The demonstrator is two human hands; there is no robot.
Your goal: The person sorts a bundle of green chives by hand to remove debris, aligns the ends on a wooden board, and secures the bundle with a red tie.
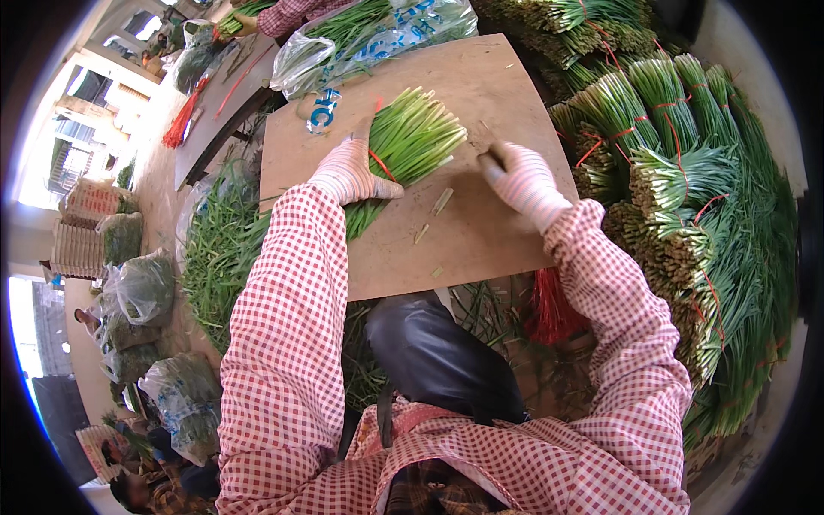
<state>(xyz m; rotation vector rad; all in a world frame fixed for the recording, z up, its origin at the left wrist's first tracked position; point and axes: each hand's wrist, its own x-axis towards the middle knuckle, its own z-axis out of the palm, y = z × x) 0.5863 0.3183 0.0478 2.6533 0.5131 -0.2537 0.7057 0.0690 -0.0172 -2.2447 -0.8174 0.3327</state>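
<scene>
A bundle of green stalks (pixel 414 137) tied with a red band lies on a brown board (pixel 481 240). My left hand (pixel 350 170), in a white knit glove, presses down on the bundle near the band. My right hand (pixel 524 180), also gloved, grips a small knife (pixel 482 139) whose blade sits at the cut pale ends of the stalks. A few trimmed stem bits (pixel 440 202) lie on the board between my hands. Both sleeves are red-and-white checked.
A large heap of tied stalk bundles (pixel 678 189) fills the right side. Loose green stalks (pixel 219 249) lie left of the board. Clear plastic bags of greens (pixel 369 39) sit at the board's far edge. Red ties (pixel 554 309) hang below the board. Another person's hand (pixel 236 24) works at the far table.
</scene>
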